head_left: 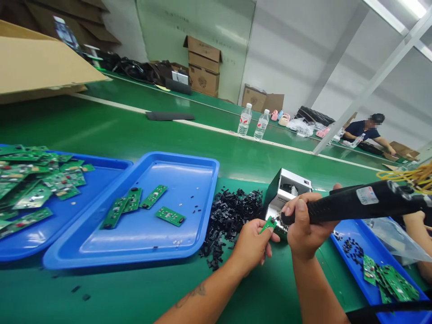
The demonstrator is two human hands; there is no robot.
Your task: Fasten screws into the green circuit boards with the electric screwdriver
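Observation:
Pinched in my left hand is a small green circuit board with a dark part on it. My right hand is wrapped round a black electric screwdriver, its tip end pointing left at the board. The tip itself is too small to make out clearly. Just behind both hands stands a silver and black screw feeder, partly covered by my right hand. To the left of it lies a heap of small black plastic pieces.
A blue tray holds a few boards; another blue tray at far left is piled with boards. A third tray at right holds boards and black pieces. Two water bottles stand behind. Another person's arm is at the right edge.

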